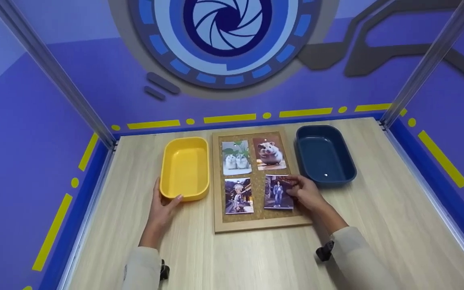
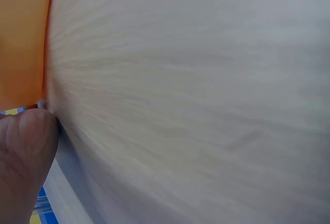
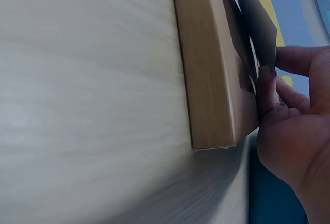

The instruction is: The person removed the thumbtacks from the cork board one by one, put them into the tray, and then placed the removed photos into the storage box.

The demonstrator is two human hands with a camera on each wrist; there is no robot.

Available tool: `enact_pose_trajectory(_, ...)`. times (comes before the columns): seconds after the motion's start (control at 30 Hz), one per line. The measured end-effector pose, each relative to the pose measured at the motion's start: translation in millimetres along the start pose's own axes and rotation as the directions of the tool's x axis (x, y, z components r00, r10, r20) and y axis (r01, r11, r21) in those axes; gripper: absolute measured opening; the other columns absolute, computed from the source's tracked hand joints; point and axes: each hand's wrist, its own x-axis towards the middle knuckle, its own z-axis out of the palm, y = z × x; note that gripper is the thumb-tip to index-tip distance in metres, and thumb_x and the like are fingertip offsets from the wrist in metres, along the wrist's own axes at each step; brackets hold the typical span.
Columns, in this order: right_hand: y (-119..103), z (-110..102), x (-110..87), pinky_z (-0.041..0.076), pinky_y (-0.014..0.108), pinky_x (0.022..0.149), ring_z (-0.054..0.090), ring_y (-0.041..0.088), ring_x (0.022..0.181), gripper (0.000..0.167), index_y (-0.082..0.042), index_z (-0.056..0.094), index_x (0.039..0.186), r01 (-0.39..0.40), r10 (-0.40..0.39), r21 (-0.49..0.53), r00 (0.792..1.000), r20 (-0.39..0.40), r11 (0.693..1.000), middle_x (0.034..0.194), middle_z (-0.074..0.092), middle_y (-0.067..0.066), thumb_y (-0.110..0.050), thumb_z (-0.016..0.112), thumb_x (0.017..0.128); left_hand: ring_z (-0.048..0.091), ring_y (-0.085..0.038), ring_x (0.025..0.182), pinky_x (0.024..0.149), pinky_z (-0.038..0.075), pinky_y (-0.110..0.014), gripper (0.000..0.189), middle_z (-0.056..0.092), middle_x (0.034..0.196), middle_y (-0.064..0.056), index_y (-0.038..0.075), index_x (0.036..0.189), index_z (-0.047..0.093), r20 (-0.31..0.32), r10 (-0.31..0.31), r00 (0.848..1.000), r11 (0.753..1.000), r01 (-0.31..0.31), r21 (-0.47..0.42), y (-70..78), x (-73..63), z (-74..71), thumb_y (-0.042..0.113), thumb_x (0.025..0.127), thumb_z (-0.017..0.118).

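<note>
In the head view a cork board (image 1: 258, 193) with a light wooden frame lies mid-table. My right hand (image 1: 306, 195) pinches the right edge of a photo card (image 1: 277, 193) of a standing person in blue, over the board's lower right. The right wrist view shows this card (image 3: 258, 22) tilted up from the board, a dark picture surface beneath it. My left hand (image 1: 162, 213) holds the near left corner of a yellow tray (image 1: 185, 196), thumb (image 2: 31, 136) at its near wall. No contents show inside that tray.
Two hamster photos, one with a pair (image 1: 237, 158) and one single (image 1: 270, 155), are along the board's top. A costumed-figure photo (image 1: 239, 196) lies lower left. A dark blue tray (image 1: 324, 159) stands right of the board, a small white speck inside. Purple walls enclose the table.
</note>
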Motion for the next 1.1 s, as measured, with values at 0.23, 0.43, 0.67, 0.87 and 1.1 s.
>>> enact_pose_trajectory(0.23, -6.1, 1.9, 0.8, 0.046, 0.02, 0.065, 0.055, 0.014, 0.09, 0.055, 0.009, 0.056, 0.146, -0.019, 0.018, -0.025, 0.999, -0.031, 1.0, 0.122, 0.061, 0.024, 0.008, 0.066, 0.091, 0.014, -0.023, 0.17, 0.14, 0.011, -0.053, 0.107, 0.011, 0.182, 0.007, 0.04, 0.172, 0.001, -0.003, -0.008, 1.0, 1.0, 0.008, -0.011, 1.2, 3.5, 2.3, 0.044, 0.097, 0.078)
enact_pose_trajectory(0.43, -19.5, 11.1, 5.3, 0.052, 0.018, 0.077, 0.064, 0.022, 0.106, 0.056, 0.008, 0.055, 0.148, 0.007, -0.007, -0.003, 1.0, -0.03, 1.0, 0.134, 0.063, 0.033, 0.007, 0.063, 0.093, 0.015, -0.024, 0.17, 0.14, 0.013, -0.051, 0.105, 0.013, 0.183, 0.005, 0.038, 0.173, 0.002, 0.002, -0.015, 1.0, 0.999, 0.015, -0.038, 1.4, 4.2, 2.4, 0.037, 0.099, 0.077)
enact_pose_trajectory(0.67, -37.5, 27.8, 14.4, 0.052, 0.018, 0.077, 0.062, 0.015, 0.096, 0.057, 0.009, 0.055, 0.146, 0.051, -0.05, 0.081, 0.999, -0.014, 0.995, 0.127, 0.066, 0.03, 0.008, 0.065, 0.09, 0.018, -0.023, 0.169, 0.14, 0.016, -0.046, 0.104, 0.014, 0.182, 0.003, 0.033, 0.174, 0.003, 0.012, -0.009, 1.0, 0.994, 0.011, -0.107, 0.3, 3.1, 4.2, 0.029, 0.1, 0.076)
enact_pose_trajectory(0.87, -52.4, 52.7, 22.4, 0.053, 0.017, 0.074, 0.061, 0.011, 0.091, 0.058, 0.01, 0.054, 0.146, 0.079, -0.081, 0.16, 0.997, 0.011, 0.984, 0.124, 0.065, 0.025, 0.01, 0.064, 0.09, 0.016, -0.021, 0.17, 0.14, 0.016, -0.046, 0.103, 0.013, 0.182, 0.006, 0.038, 0.173, 0.002, 0.006, -0.019, 1.0, 0.993, 0.019, -0.115, 1.3, 3.3, 1.0, 0.03, 0.101, 0.076)
enact_pose_trajectory(1.1, -69.1, 82.3, 24.3, 0.057, 0.019, 0.073, 0.066, 0.011, 0.088, 0.056, 0.009, 0.056, 0.145, 0.124, -0.132, 0.165, 0.99, 0.039, 0.978, 0.129, 0.063, 0.029, 0.012, 0.064, 0.09, 0.014, -0.02, 0.17, 0.14, 0.014, -0.045, 0.102, 0.011, 0.182, 0.008, 0.041, 0.172, 0.003, 0.008, -0.038, 0.999, 0.991, 0.038, -0.128, -2.1, 3.7, -2.5, 0.028, 0.101, 0.075)
